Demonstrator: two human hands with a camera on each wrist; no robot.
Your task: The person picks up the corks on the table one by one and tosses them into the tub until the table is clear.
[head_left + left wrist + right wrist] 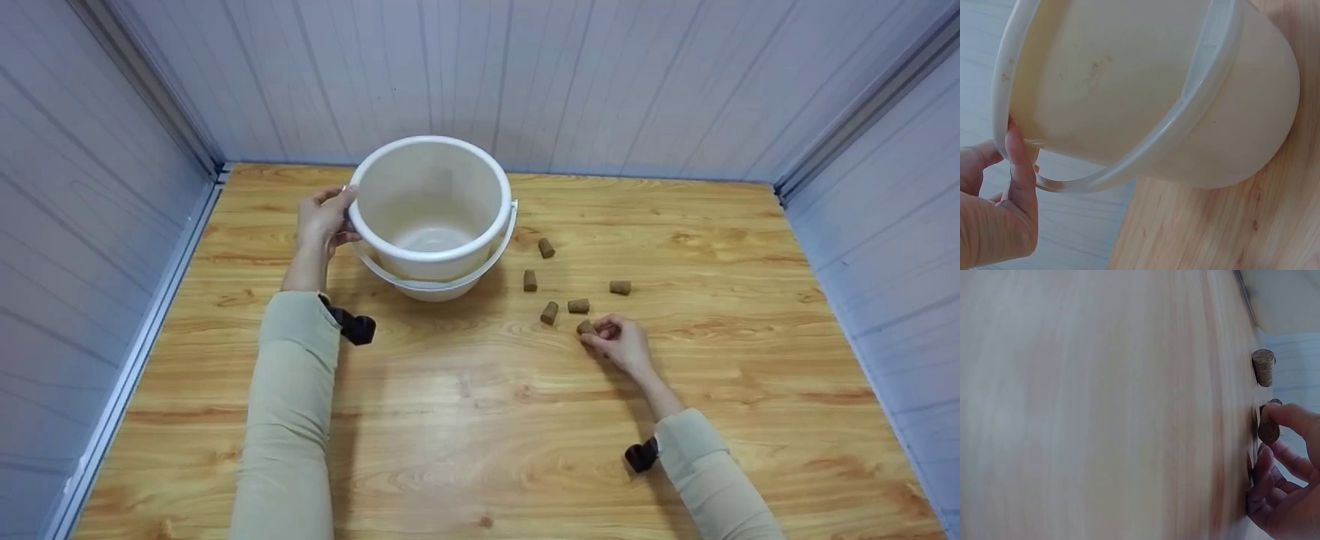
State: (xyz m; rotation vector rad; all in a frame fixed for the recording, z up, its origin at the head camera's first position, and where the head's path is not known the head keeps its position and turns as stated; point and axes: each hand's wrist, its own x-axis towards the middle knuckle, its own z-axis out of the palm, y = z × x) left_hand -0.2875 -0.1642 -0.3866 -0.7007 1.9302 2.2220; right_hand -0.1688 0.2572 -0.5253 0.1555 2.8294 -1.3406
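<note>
A white plastic bucket (431, 270) stands on the wooden surface left of centre, its handle (516, 217) hanging down at the front. My left hand (322, 217) grips the bucket's left side at the rim; in the left wrist view its fingers (1019, 157) lie against the rim and handle end. Well to the right, my right hand (622, 345) pinches a brown cork stopper (585, 328) between thumb and fingers, close over the wood. In the right wrist view the pinched cork (1269, 430) shows its round end, with another cork (1264, 365) beyond it.
Several more cork stoppers lie loose between bucket and right hand: one cork (547, 247) nearest the bucket, another cork (620, 287) farthest right, and a cork (578, 306) just beyond my right fingertips. Pale panel walls (637, 90) enclose the wooden surface (465, 450) at the back and sides.
</note>
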